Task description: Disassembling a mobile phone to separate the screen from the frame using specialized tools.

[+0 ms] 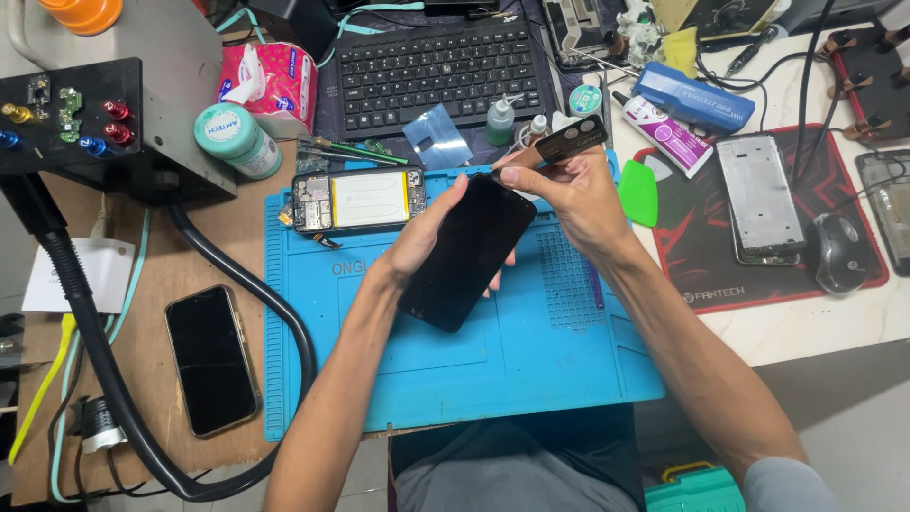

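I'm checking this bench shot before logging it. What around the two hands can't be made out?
- Head view: the back of the black phone screen faces away; only its dark front shows.
- The left hand has its palm hidden behind that screen.
- The right hand covers the lower end of the dark strip tool, so its grip is unclear.
- The opened phone has parts too small to tell.

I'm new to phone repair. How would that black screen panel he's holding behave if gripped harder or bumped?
The black screen panel looks thin and rigid, so it would probably crack rather than flex. Its glossy face seems slippery; the left hand cradles its edges. The right hand pinches its top corner, likely a fragile spot.
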